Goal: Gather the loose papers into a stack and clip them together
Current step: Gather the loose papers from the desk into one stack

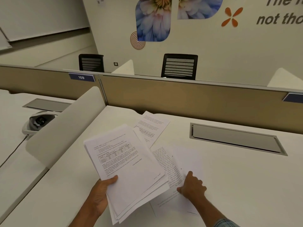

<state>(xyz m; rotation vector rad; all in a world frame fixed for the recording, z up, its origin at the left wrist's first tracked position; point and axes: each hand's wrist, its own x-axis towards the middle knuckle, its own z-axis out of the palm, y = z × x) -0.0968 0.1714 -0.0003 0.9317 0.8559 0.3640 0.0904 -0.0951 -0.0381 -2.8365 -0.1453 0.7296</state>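
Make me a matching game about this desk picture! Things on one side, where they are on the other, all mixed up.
Things:
1. stack of papers
2. loose sheets
3. black chair
4. blue 109 sign

Places:
A. behind the partition
B. held in the left hand
C. on the partition's top edge
D. on the desk, pinched by the right hand

Pairs: 1-B, 2-D, 3-A, 4-C.

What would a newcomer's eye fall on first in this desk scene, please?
The fanned stack of papers held by the left hand at centre, above the white desk. Just right of it, the right hand pinches loose sheets lying on the desk. Behind, a big flower mural decorates the far wall.
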